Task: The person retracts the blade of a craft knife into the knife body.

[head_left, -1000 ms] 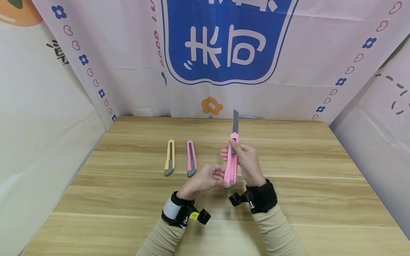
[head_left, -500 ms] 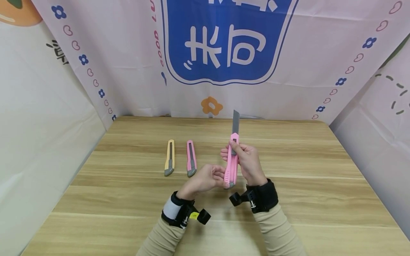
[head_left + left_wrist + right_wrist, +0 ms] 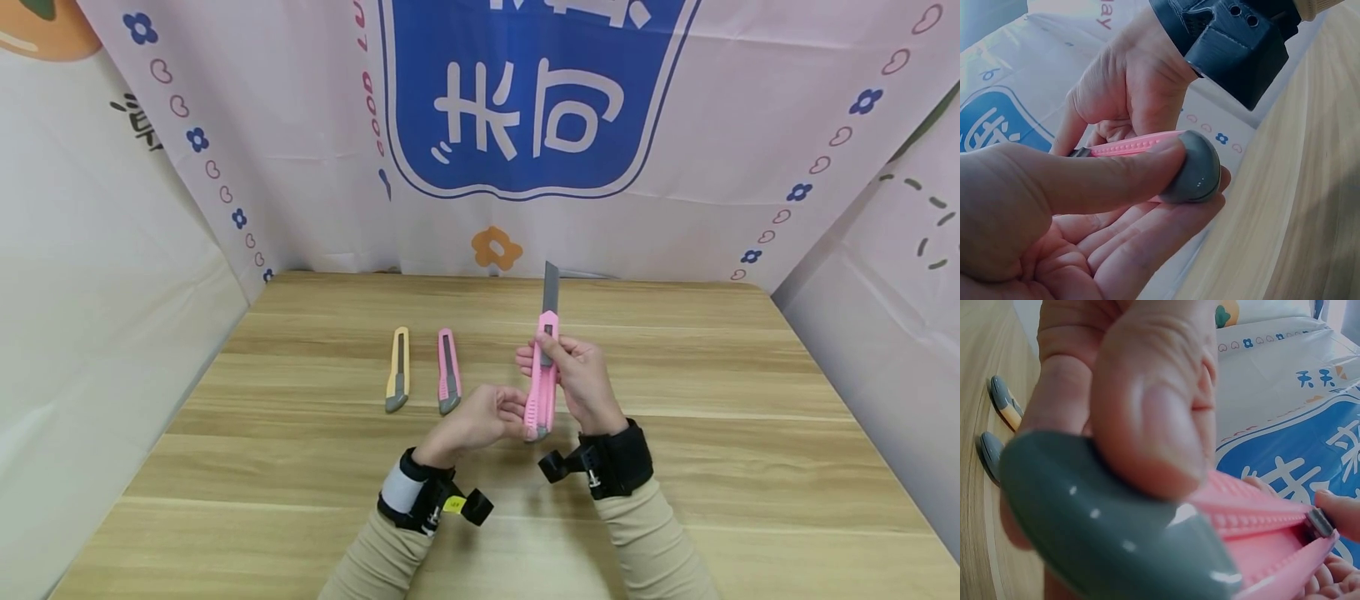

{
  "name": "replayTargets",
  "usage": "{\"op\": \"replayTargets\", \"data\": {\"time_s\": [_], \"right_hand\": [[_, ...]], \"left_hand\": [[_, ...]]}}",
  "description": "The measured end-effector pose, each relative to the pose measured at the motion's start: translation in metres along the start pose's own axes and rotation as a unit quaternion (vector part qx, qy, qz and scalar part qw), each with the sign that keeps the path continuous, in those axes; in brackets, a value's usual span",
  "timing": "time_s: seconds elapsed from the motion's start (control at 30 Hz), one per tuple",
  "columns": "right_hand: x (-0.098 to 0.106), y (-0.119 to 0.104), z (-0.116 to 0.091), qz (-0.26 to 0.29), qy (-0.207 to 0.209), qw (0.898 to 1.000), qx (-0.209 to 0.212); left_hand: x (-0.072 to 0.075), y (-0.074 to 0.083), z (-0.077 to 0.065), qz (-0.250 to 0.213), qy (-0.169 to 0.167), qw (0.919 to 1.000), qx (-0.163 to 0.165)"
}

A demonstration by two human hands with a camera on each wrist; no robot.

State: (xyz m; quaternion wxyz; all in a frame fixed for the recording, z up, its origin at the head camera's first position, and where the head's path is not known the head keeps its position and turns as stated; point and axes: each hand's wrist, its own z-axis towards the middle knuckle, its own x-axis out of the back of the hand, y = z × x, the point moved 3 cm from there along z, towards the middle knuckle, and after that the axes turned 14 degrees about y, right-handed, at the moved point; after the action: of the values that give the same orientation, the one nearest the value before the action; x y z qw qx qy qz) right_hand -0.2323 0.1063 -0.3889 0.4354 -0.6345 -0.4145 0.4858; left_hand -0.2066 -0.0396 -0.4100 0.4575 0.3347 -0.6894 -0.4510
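A pink utility knife [image 3: 534, 404] is held up over the table, its long grey blade [image 3: 551, 290] extended toward the back wall. My left hand [image 3: 478, 417] pinches its lower end; in the left wrist view the thumb lies over the body beside the grey end cap [image 3: 1200, 169]. Higher up, my right hand [image 3: 583, 377] grips the body, with the thumb on the grey slider. That slider [image 3: 1319, 523] shows in the pink channel in the right wrist view, right beside the right thumb.
Left of the hands, a yellow utility knife [image 3: 397, 371] and another pink utility knife [image 3: 448, 371] lie side by side on the wooden table [image 3: 262, 450], grey ends toward the person. A printed cloth [image 3: 300, 200] hangs behind the table, with more cloth at both sides.
The slider under the right thumb has shifted slightly toward the person, and the blade tip sits a little lower. Both hands otherwise keep their places; the two lying knives have not moved.
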Motion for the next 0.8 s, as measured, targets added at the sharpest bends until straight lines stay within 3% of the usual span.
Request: {"op": "replayTargets", "data": {"time_s": [0.47,0.8], "right_hand": [[-0.0017,0.0052,0.0016,-0.011,0.015,0.999,-0.033],[-0.0027,0.0044,0.0009,-0.021,0.028,0.999,-0.030]], "left_hand": [[0.0003,-0.0003,0.0001,-0.016,-0.006,0.9998,0.002],[0.0005,0.0006,0.0006,-0.018,-0.005,0.9997,-0.013]]}}
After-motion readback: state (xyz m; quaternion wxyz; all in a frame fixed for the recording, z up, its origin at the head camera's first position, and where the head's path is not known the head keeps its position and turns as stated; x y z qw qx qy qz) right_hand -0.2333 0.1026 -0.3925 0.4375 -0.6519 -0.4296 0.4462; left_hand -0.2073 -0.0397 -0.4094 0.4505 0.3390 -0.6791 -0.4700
